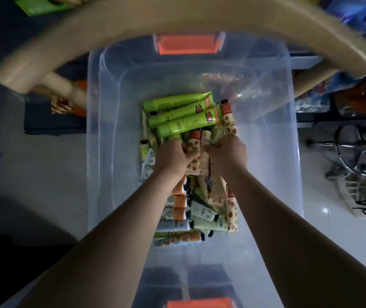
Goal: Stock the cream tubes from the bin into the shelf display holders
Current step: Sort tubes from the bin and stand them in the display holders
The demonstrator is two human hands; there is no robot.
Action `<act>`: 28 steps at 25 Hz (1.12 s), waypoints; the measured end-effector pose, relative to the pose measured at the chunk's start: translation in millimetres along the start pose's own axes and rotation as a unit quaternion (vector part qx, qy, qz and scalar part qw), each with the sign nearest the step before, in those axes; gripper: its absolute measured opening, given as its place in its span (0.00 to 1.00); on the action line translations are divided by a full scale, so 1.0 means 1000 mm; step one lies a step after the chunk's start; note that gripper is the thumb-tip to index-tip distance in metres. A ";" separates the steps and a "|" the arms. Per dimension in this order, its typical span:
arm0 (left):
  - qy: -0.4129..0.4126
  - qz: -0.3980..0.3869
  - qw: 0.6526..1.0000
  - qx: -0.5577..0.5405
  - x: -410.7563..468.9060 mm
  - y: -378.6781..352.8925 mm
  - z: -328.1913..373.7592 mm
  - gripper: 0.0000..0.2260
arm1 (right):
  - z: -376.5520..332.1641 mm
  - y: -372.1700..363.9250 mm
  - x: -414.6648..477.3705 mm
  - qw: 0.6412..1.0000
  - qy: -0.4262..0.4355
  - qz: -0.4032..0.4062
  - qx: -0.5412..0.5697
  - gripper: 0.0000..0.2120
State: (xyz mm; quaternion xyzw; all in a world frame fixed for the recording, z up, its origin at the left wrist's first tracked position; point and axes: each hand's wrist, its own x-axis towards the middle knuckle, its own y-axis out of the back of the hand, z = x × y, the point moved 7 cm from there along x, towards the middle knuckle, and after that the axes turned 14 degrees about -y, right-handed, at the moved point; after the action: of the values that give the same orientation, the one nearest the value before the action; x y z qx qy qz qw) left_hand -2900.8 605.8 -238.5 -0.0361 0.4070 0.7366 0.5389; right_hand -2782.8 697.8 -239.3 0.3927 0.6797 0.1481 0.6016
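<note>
Both forearms reach straight down, side by side, into the clear bin. The left hand and right hand each curl their grip round spotted cream tubes atop the bin's pile.

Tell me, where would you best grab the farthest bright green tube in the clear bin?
Round the middle of its body, probably, coming straight down from above. The farthest green tube lies flat atop the pile in the bin, nothing over it. The left hand and right hand grip patterned tubes nearer by.
</note>
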 end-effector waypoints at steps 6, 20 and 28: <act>0.054 0.014 0.995 -0.087 -0.003 0.012 -0.007 0.12 | 0.000 -0.015 0.002 0.993 -0.063 -0.072 0.071 0.17; 0.091 0.097 0.953 -0.273 -0.079 0.078 0.012 0.13 | 0.004 0.017 -0.091 0.913 -0.044 -0.265 0.307 0.11; -0.071 0.186 0.930 -0.309 -0.174 0.197 0.114 0.07 | -0.016 0.137 -0.218 0.868 0.066 -0.195 0.452 0.11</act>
State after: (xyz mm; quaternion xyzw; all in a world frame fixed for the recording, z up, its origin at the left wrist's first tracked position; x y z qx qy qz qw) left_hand -2946.7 528.7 33.6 -0.0722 0.1197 0.9135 0.3820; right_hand -2756.4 635.4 9.8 0.4703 0.7730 -0.2704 0.3289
